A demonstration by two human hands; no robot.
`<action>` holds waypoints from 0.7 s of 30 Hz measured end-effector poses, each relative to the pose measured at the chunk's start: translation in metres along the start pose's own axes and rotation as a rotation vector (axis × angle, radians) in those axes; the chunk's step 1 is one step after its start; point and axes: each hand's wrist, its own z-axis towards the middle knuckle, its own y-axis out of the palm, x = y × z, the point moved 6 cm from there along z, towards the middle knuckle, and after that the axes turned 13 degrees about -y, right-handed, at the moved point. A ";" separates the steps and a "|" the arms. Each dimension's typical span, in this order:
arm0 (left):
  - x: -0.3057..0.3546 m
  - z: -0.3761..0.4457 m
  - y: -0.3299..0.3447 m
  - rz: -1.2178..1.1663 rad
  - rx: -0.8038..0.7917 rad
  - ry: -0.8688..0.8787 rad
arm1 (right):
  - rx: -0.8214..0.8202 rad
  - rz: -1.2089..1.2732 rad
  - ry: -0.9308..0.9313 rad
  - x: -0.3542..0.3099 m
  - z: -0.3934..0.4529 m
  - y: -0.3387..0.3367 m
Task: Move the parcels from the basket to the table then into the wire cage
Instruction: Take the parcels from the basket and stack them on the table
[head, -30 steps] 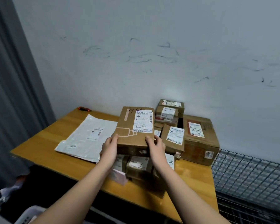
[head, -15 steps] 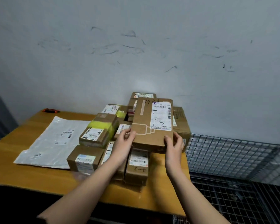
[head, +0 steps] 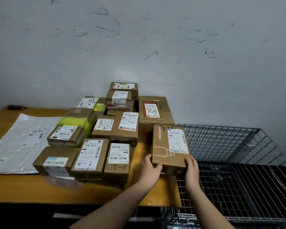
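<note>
I have both my hands on one brown parcel (head: pixel 170 149) right of the frame's centre, its white label marked "1-2" facing up. My left hand (head: pixel 151 169) grips its near left corner, thumb on top and fingers curled under; my right hand (head: pixel 191 169) grips the near right corner the same way. The parcel is lifted and tilted, hanging over the right edge of the wooden surface (head: pixel 15 187), partly above the wire cage (head: pixel 238 146) that fills the lower right of the frame.

The other parcels sit in a cluster at the centre of the surface. Nearest me are a box marked "4-3" (head: pixel 90 157) and, just right of it and touching, a box with an upside-down label (head: pixel 118 160). Left of those lies a low box with a pale blue label (head: pixel 54 161). Behind them a box wrapped in yellow tape (head: pixel 71 129) leans on its neighbours, and a large carton marked "7-4" (head: pixel 153 110) stands against the wall, just behind the parcel I hold. Small boxes are stacked at the back of the cluster, the top one (head: pixel 124 86) highest of all.

A flat grey mailer bag (head: pixel 21 142) lies at the left of the frame, and a small orange and black tool (head: pixel 15 107) rests at the far left edge by the wall
</note>
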 end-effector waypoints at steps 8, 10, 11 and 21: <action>-0.057 0.030 0.013 -0.181 -0.066 -0.324 | -0.265 -0.125 0.179 0.060 0.005 0.019; -0.064 0.037 0.014 -0.172 -0.060 -0.331 | -0.313 -0.134 0.218 0.070 0.005 0.025; -0.068 0.041 0.014 -0.168 -0.055 -0.330 | -0.329 -0.146 0.233 0.074 0.005 0.028; -0.080 0.052 0.013 -0.169 0.004 -0.358 | -0.423 -0.268 0.247 0.103 0.009 0.047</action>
